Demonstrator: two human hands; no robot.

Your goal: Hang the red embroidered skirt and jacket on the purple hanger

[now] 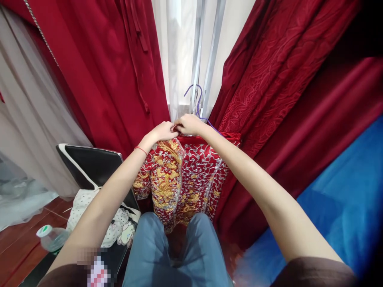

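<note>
A red skirt-like garment [196, 175] with dense gold and silver embroidery hangs in front of my knees. My left hand [166, 130] is closed on its top edge, toward the left side. Right against it, my right hand [188, 124] grips the same edge, and the fingers of both hands meet there. What lies between the fingertips is hidden. A purple hanger [213, 126] rises behind my right hand, its hook pointing up; its right arm slopes down to the garment's red waistband.
Red gowns [119, 79] hang on the left, with a lace-patterned red one [269, 79] on the right. Metal poles [211, 56] stand between them. A black chair [92, 163] at left bears a dotted white bag [80, 207] and a clear bottle [54, 239]. Blue fabric [338, 199] spreads at right.
</note>
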